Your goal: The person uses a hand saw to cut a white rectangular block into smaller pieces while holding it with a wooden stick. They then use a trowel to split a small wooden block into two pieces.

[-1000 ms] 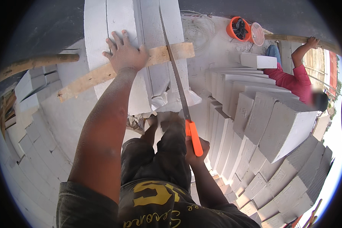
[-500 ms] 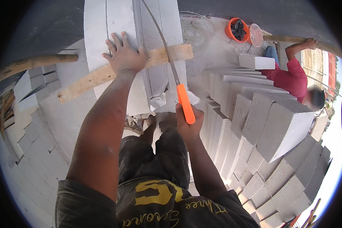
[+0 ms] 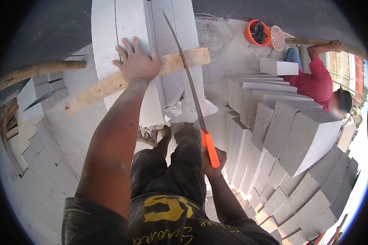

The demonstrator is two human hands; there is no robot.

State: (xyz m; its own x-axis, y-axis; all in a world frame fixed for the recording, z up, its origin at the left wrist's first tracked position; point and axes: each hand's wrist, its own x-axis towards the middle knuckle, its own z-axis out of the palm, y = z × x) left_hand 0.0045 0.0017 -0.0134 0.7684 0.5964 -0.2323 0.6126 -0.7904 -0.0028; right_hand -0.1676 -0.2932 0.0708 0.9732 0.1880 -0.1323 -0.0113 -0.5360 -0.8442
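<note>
Your saw (image 3: 196, 98) has an orange handle (image 3: 209, 149) and a long, toothed grey blade pointing away from you, slanting over the wooden strip (image 3: 172, 63). That pale strip lies crosswise on your white blocks (image 3: 131, 22), its left end overhanging them.

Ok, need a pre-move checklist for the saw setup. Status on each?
1. Right hand closed round the orange handle of the saw: ok.
2. Left hand away from the blade: ok, visible gap between them.
3. Left hand spread on the block, palm over the wood strip: ok; how hard it presses, cannot tell.
4. Blade teeth biting into a block: cannot tell; the blade crosses over the strip in this view.
5. Other person away from the blade: ok, beyond the stacked blocks at right.
</note>
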